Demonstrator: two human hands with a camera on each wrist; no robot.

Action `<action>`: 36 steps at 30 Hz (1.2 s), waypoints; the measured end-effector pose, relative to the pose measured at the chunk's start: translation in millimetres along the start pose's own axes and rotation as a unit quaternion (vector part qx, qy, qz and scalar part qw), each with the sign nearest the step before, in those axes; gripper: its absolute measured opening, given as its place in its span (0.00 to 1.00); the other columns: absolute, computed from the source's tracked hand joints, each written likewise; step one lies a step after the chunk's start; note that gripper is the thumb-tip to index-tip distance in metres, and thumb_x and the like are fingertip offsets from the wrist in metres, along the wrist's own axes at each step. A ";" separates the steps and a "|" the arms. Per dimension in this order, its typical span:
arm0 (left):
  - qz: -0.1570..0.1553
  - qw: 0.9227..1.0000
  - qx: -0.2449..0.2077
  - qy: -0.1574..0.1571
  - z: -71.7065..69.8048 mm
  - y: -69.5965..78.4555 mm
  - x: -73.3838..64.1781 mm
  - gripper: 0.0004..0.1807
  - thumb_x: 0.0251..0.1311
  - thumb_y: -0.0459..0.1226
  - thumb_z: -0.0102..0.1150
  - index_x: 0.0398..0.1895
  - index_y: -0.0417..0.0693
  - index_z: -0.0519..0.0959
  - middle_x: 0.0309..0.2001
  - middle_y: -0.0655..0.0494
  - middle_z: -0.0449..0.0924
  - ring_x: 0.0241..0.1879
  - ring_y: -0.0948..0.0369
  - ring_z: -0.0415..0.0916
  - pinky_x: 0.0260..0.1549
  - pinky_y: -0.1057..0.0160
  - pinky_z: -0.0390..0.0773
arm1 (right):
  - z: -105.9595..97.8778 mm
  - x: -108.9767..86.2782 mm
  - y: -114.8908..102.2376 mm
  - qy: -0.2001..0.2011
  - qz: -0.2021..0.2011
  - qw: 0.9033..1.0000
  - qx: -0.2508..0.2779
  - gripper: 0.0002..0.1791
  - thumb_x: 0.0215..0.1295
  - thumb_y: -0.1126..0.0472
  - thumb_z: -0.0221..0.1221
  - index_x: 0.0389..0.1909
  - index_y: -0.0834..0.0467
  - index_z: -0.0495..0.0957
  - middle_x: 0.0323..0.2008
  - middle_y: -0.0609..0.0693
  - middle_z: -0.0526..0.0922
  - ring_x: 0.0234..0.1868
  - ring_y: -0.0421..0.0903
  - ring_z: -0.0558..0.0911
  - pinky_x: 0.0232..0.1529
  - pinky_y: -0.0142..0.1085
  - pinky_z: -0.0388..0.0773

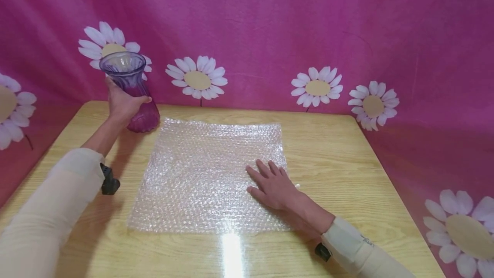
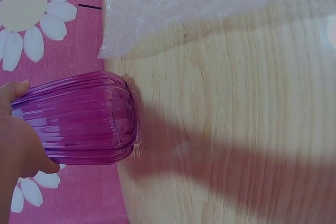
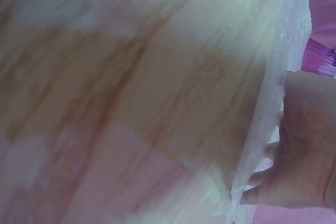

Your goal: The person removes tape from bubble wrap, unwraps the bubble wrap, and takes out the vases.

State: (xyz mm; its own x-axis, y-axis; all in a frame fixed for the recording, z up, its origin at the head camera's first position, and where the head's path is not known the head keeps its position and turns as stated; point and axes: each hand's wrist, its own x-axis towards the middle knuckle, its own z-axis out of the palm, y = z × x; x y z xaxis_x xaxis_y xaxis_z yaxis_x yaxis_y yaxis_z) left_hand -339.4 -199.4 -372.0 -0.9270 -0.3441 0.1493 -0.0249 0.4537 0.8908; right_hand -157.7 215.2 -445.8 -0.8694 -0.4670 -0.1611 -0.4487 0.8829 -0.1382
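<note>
A purple glass vase [image 1: 143, 113] with a flared rim is gripped round its neck by my left hand [image 1: 125, 104], at the table's far left. In the left wrist view the ribbed base of the vase [image 2: 89, 121] is seen at the table edge, the thumb and fingers [image 2: 44, 166] wrapped on its narrower part. My right hand [image 1: 273, 185] lies with spread, straight fingers on the right part of a sheet of bubble wrap [image 1: 204, 170]. From the right wrist, the fingers reach over the sheet's edge [image 3: 257, 135].
The wood-grain table [image 1: 332, 162] carries the flat sheet in its middle. A pink cloth [image 1: 251, 20] with white daisies hangs behind and at the sides. A small white object [image 1: 297, 186] shows beside the right wrist, its kind unclear.
</note>
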 end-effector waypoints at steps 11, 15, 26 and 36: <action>0.018 1.000 0.011 0.015 -4.5 -5.0 2.4 0.61 0.46 0.33 0.76 0.74 0.42 0.39 0.72 0.37 0.56 0.72 0.50 0.55 0.71 0.64 0.52 | 0.7 -0.2 1.2 0.004 -0.003 1.000 -0.002 0.36 0.77 0.39 0.42 0.79 0.49 0.52 0.78 0.60 0.49 0.74 0.69 0.49 0.70 0.65 0.49; 0.023 1.000 0.014 0.013 -7.2 -5.4 2.1 0.60 0.46 0.33 0.75 0.74 0.41 0.40 0.71 0.35 0.57 0.72 0.48 0.56 0.71 0.62 0.53 | 0.2 -0.1 1.6 0.007 -0.005 1.000 -0.003 0.36 0.77 0.39 0.42 0.79 0.49 0.52 0.78 0.60 0.49 0.74 0.69 0.49 0.70 0.65 0.49; 0.018 1.000 0.003 -0.003 -11.6 -9.8 0.6 0.62 0.47 0.33 0.75 0.76 0.41 0.36 0.73 0.37 0.54 0.72 0.49 0.53 0.71 0.65 0.51 | 0.5 -2.0 0.5 0.002 -0.003 1.000 -0.001 0.36 0.77 0.39 0.42 0.79 0.49 0.52 0.78 0.60 0.49 0.74 0.69 0.49 0.70 0.66 0.49; 0.039 0.999 0.023 -0.010 -15.1 -11.0 -4.1 0.63 0.49 0.35 0.75 0.76 0.38 0.35 0.72 0.32 0.53 0.73 0.45 0.51 0.73 0.58 0.50 | 0.0 -0.2 1.3 0.001 -0.002 1.000 0.003 0.36 0.77 0.39 0.41 0.80 0.49 0.51 0.78 0.60 0.48 0.74 0.69 0.48 0.70 0.66 0.48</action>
State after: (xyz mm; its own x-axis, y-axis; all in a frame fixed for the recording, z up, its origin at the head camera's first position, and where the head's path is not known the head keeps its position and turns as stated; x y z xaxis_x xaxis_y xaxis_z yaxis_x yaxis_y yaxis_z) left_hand -329.7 -215.4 -376.0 -0.9338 -0.2904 0.2091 0.0315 0.5152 0.8565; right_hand -158.1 216.5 -445.9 -0.8684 -0.4701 -0.1580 -0.4507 0.8810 -0.1438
